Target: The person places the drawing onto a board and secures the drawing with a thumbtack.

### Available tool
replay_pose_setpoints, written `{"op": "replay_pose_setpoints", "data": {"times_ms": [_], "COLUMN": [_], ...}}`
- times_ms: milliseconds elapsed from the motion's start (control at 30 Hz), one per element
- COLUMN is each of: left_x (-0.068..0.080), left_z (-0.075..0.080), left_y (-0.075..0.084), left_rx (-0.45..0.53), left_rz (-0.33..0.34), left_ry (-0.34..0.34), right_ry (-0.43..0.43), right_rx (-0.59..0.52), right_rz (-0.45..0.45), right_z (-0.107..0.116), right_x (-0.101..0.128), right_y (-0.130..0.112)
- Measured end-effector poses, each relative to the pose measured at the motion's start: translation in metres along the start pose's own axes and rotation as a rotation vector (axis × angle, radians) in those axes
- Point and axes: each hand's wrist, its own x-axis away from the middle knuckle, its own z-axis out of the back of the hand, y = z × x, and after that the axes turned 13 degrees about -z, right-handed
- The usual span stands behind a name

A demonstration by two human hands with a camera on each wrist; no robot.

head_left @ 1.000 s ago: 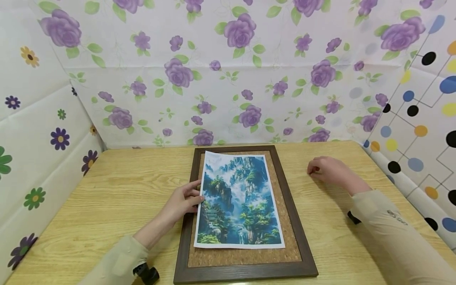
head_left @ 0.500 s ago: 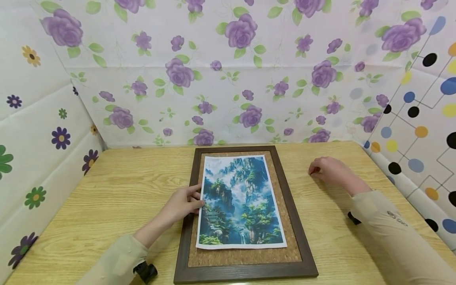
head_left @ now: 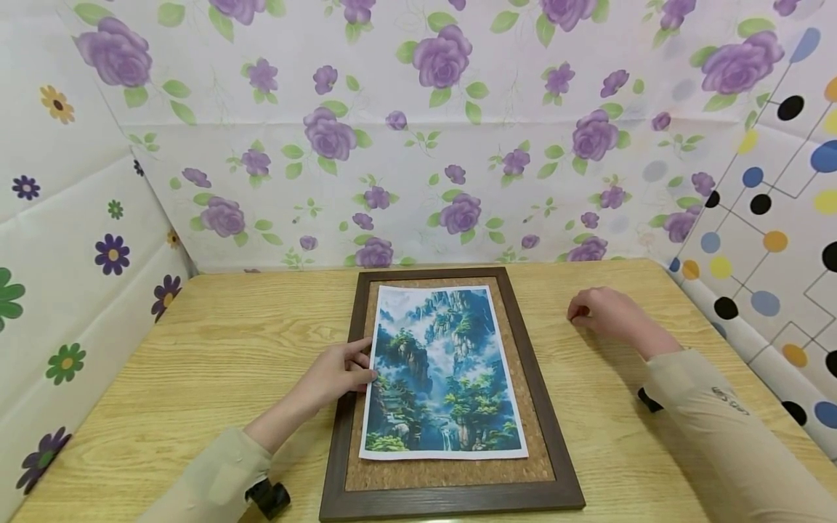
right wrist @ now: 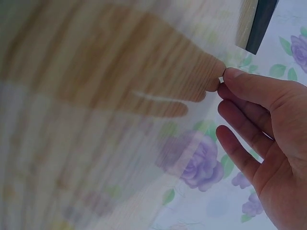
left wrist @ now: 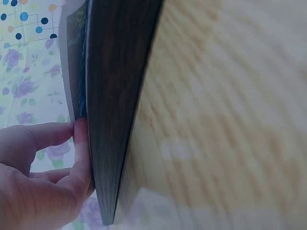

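My left hand rests with relaxed fingers on the left edge of the one picture, which lies on the cork inside the single dark frame at the middle of the table. It looks like thin, light, floppy paper, best held by its white margin. My right hand rests nearer the table's right edge, fingertips pinched together, perhaps on something tiny.

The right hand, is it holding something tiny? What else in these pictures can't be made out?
- Right hand: what its fingertips pinch is too small in the head view and blurred in the right wrist view.
- Picture: left wrist view shows only its edge, behind the frame.
- Black object: mostly hidden by the right sleeve.
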Motion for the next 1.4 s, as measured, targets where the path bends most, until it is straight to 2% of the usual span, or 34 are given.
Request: {"op": "replay_pose_setpoints", "data": {"times_ms": [333, 500, 667, 1400], "left_x": [-0.0007, -0.0025, -0.0038, -0.0044], "left_z": [0.0015, 0.0043, 0.0058, 0.0016], "left_y": [0.0030, 0.0041, 0.0057, 0.0098], "left_rx": [-0.001, 0.054, 0.091, 0.020], "left_rz": [0.032, 0.055, 0.068, 0.059], "left_ry": [-0.019, -0.057, -0.065, -0.086], "right_ry": [-0.005, -0.010, -0.009, -0.015], "right_rx": [0.005, 0.005, 0.000, -0.012], "right_rz": [-0.010, -0.008, -0.010, -0.013], "right_z": [0.0003, 0.0000, 0.0007, 0.0013], "right_x": [-0.0005, -0.0005, 0.0000, 0.0004], "right_y": [0.0004, 0.0000, -0.0009, -0.0014]}}
